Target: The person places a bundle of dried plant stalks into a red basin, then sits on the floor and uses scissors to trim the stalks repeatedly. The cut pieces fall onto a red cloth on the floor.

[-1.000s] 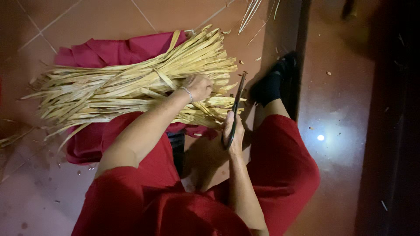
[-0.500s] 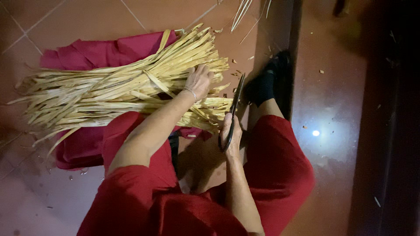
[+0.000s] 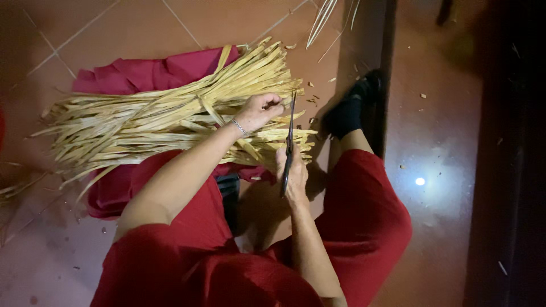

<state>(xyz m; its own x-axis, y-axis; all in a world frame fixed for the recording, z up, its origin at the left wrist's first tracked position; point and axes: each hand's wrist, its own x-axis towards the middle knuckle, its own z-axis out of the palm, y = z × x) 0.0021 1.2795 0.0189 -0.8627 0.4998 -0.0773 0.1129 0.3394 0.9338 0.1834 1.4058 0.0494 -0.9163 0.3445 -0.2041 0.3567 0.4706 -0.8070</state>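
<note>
The left hand point(image 3: 260, 110) has its fingers curled shut on a strip at the end of the bundle of dried leaf strips point(image 3: 165, 122). The bundle lies across a red cloth point(image 3: 136, 74) on the tiled floor point(image 3: 114, 34). The right hand point(image 3: 291, 173) grips a long dark knife point(image 3: 289, 145), fingers wrapped round its handle, blade upright just beside the left hand.
</note>
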